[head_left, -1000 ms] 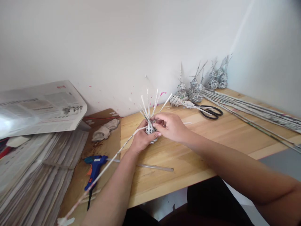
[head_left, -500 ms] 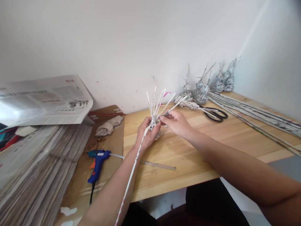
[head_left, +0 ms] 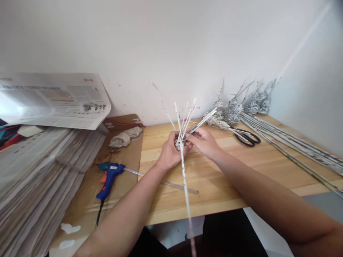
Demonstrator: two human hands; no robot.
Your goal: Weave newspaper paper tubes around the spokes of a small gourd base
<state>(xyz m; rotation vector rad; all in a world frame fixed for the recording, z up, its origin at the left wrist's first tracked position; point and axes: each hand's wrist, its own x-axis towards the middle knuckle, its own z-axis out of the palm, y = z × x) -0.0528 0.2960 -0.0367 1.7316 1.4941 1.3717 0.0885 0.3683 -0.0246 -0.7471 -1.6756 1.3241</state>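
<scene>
Across the middle of the frame, a pale wooden surface (head_left: 214,185) with visible grain, backed by a white wall (head_left: 150,43) flecked with pink. At left, a brown cardboard sheet (head_left: 125,153) bearing a blue plastic glue gun (head_left: 109,178) with orange trigger and a crumpled off-white cloth (head_left: 125,137). Farther left, a thick bundle of folded newspapers (head_left: 66,178) beneath a curling printed sheet (head_left: 53,96). Along the wall at upper right, small grey-white woven paper figures (head_left: 234,114); below, thin printed-paper rods (head_left: 294,144) slanting to the right edge, near black-handled scissors (head_left: 246,144).

At the centre, clasped in the left hand (head_left: 171,150): a small woven newsprint piece (head_left: 180,144), largely covered by fingers. Cannot tell whether touching the surface. Just beside, pinched in the right hand (head_left: 205,142) near the base: white paper spokes (head_left: 202,122) with a green patch, exact fingertip contact hard to see. From the piece down past the bottom edge, a long white paper strand (head_left: 184,178), blurred and cut off low down. Partly behind the left forearm, a clear glue stick (head_left: 174,185). Scissor blades hard to make out.

Newsprint piece rounded, speckled, topped by fanning stiff spokes. Figures bulbous, ridged, spiky-topped. Newspaper bundle ragged, densely layered at the edges.
</scene>
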